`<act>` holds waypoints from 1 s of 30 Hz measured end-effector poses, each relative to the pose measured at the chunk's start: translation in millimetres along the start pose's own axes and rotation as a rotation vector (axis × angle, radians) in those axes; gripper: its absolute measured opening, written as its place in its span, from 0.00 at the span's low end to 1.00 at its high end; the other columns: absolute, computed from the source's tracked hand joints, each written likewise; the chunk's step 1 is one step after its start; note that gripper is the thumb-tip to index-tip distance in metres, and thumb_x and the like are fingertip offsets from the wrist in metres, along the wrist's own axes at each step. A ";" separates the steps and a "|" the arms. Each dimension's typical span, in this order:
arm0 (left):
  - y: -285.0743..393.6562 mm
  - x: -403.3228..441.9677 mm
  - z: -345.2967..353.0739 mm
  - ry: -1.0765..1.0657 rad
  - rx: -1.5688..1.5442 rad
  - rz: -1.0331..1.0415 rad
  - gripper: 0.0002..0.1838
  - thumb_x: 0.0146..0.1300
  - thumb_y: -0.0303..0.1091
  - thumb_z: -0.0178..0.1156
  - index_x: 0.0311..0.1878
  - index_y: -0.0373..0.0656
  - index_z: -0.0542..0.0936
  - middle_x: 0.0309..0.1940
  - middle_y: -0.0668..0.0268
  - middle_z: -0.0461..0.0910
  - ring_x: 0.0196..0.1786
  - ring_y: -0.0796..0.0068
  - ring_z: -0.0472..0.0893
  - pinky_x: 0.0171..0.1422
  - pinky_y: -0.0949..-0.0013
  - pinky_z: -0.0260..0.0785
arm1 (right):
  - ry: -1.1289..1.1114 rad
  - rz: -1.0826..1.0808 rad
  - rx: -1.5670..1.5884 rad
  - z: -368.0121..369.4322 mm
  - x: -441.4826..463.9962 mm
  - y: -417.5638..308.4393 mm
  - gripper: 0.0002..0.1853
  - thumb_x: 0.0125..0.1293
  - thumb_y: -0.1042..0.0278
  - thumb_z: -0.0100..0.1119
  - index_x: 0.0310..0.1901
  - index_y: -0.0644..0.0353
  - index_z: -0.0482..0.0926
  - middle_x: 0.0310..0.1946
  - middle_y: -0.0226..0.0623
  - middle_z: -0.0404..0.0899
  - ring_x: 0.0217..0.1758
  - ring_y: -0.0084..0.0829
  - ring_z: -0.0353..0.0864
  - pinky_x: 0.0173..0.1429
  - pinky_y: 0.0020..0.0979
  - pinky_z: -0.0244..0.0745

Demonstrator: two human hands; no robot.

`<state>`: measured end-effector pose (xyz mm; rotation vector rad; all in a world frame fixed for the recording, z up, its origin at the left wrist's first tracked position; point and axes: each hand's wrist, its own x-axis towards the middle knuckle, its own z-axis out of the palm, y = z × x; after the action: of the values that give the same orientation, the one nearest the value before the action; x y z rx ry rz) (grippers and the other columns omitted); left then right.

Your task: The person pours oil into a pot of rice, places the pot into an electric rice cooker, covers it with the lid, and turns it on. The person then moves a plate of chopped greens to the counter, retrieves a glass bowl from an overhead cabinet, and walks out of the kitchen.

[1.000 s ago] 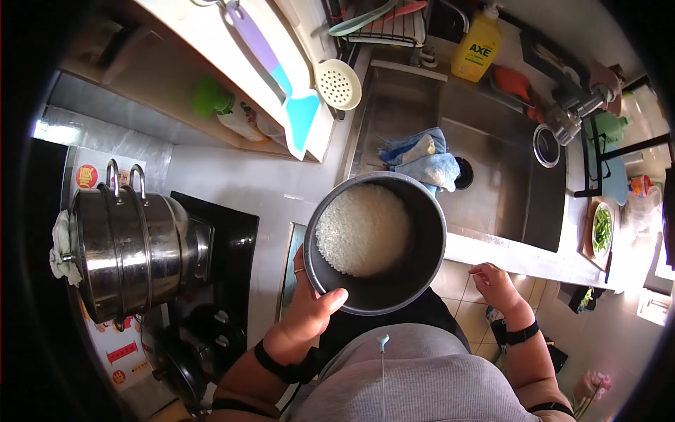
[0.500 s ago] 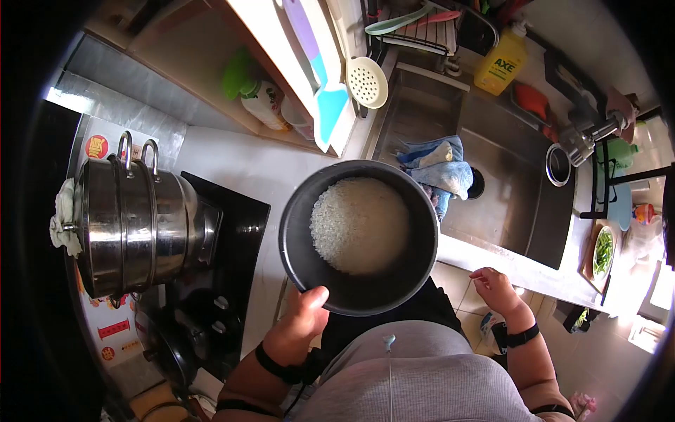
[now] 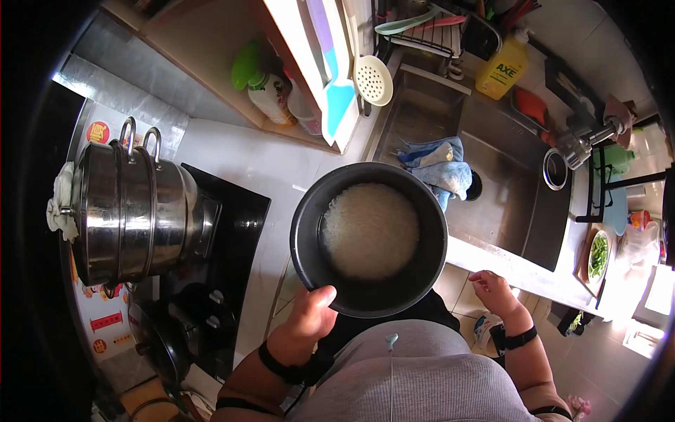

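Note:
My left hand (image 3: 314, 314) grips the lower left rim of a dark grey inner pot (image 3: 309, 239), thumb over the edge and the other fingers hidden beneath. The pot is held up in front of my body, its mouth facing the camera. White rice (image 3: 371, 231) lies in cloudy water across its bottom. Off to the right, my right hand (image 3: 493, 292) hangs apart from the pot, near the front edge of the sink counter. Its fingers are loosely curled in, and nothing shows in them.
A steel sink (image 3: 492, 218) holds a blue cloth (image 3: 443, 169) beside the drain. To the left, a tall steel steamer (image 3: 133, 211) stands on the black stove (image 3: 235, 211). A yellow detergent bottle (image 3: 503, 67) and a plate of chopped greens (image 3: 598, 254) flank the sink.
The pot has shifted slightly right in view. The rice, earlier heaped with bare grains on its left side, now lies more evenly under the cloudy water. My right hand has barely moved.

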<state>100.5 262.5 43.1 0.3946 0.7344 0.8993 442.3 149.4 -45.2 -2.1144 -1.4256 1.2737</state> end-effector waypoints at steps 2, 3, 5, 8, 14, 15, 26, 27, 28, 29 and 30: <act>-0.3 -0.9 0.1 0.003 0.005 0.012 0.30 0.50 0.30 0.50 0.60 0.37 0.64 0.56 0.61 0.69 0.59 0.67 0.69 0.64 0.63 0.59 | -0.007 0.012 0.006 -0.7 -1.5 -2.8 0.10 0.57 0.72 0.52 0.39 0.62 0.78 0.33 0.41 0.79 0.36 0.34 0.79 0.42 0.30 0.73; -0.9 -1.2 -2.8 -0.033 0.059 0.019 0.32 0.51 0.33 0.50 0.62 0.39 0.61 0.60 0.61 0.65 0.62 0.65 0.65 0.66 0.61 0.56 | -0.006 0.005 -0.010 -1.4 -2.3 -4.5 0.10 0.57 0.71 0.52 0.39 0.62 0.78 0.33 0.41 0.79 0.36 0.34 0.79 0.42 0.30 0.73; -1.7 -2.0 -4.4 -0.068 0.112 0.025 0.34 0.53 0.36 0.51 0.65 0.40 0.57 0.63 0.61 0.61 0.65 0.64 0.62 0.69 0.58 0.53 | -0.006 -0.002 -0.025 -1.3 -4.2 -6.5 0.10 0.57 0.71 0.52 0.39 0.62 0.78 0.33 0.41 0.79 0.36 0.34 0.79 0.42 0.30 0.73; -2.8 -3.2 -3.7 -0.021 0.066 0.048 0.31 0.50 0.31 0.51 0.61 0.37 0.63 0.57 0.61 0.68 0.60 0.68 0.67 0.65 0.63 0.58 | -0.004 0.010 -0.015 -0.3 -5.9 -6.8 0.10 0.57 0.71 0.52 0.39 0.62 0.78 0.33 0.41 0.79 0.36 0.34 0.79 0.43 0.30 0.73; -4.4 -4.2 -15.1 -0.065 -0.045 0.008 0.31 0.52 0.31 0.51 0.63 0.40 0.61 0.59 0.62 0.66 0.62 0.66 0.66 0.66 0.61 0.57 | 0.003 0.011 -0.016 2.8 -8.9 -2.3 0.10 0.57 0.71 0.52 0.39 0.61 0.78 0.32 0.41 0.79 0.36 0.34 0.78 0.43 0.31 0.73; -5.9 -4.8 -19.9 -0.075 -0.064 0.006 0.31 0.52 0.30 0.51 0.63 0.40 0.61 0.59 0.62 0.66 0.62 0.65 0.66 0.66 0.60 0.57 | 0.008 0.009 -0.023 2.8 -9.9 -2.1 0.10 0.57 0.71 0.52 0.39 0.61 0.78 0.32 0.41 0.79 0.36 0.34 0.78 0.43 0.31 0.73; -8.5 -5.3 -19.7 -0.169 0.006 0.044 0.37 0.52 0.44 0.56 0.65 0.42 0.58 0.63 0.62 0.62 0.64 0.63 0.63 0.68 0.57 0.54 | 0.020 -0.004 -0.078 1.6 -15.2 -2.1 0.08 0.59 0.73 0.54 0.39 0.63 0.78 0.34 0.39 0.80 0.35 0.29 0.80 0.43 0.27 0.76; -9.7 -4.7 -21.4 -0.169 -0.012 0.046 0.37 0.52 0.45 0.56 0.65 0.42 0.59 0.63 0.62 0.62 0.64 0.63 0.63 0.68 0.57 0.54 | 0.020 -0.001 -0.075 2.0 -15.2 -2.0 0.08 0.59 0.73 0.54 0.39 0.63 0.78 0.34 0.39 0.80 0.35 0.29 0.80 0.43 0.27 0.76; -10.4 -4.4 -22.2 -0.170 -0.031 0.048 0.37 0.52 0.45 0.57 0.65 0.42 0.59 0.63 0.62 0.62 0.64 0.63 0.63 0.68 0.57 0.54 | 0.020 0.003 -0.071 2.4 -15.2 -1.8 0.08 0.59 0.73 0.53 0.39 0.63 0.78 0.34 0.39 0.80 0.35 0.29 0.80 0.43 0.27 0.76; -9.8 -4.7 -21.0 -0.170 -0.030 0.048 0.37 0.52 0.45 0.57 0.65 0.42 0.59 0.63 0.62 0.62 0.64 0.63 0.63 0.68 0.57 0.54 | 0.020 0.002 -0.072 2.6 -15.0 -1.5 0.08 0.59 0.73 0.53 0.39 0.63 0.78 0.34 0.39 0.80 0.35 0.29 0.80 0.43 0.27 0.76; -8.6 -5.0 -18.7 -0.165 -0.033 0.047 0.37 0.52 0.45 0.57 0.65 0.42 0.59 0.63 0.62 0.62 0.64 0.63 0.63 0.68 0.57 0.54 | 0.013 0.009 -0.071 2.7 -14.9 -1.0 0.08 0.59 0.73 0.53 0.39 0.63 0.78 0.33 0.39 0.80 0.35 0.29 0.80 0.43 0.27 0.76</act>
<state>89.8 253.7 27.0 0.4523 0.5603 0.9105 437.8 136.6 -38.5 -2.1733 -1.4786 1.2277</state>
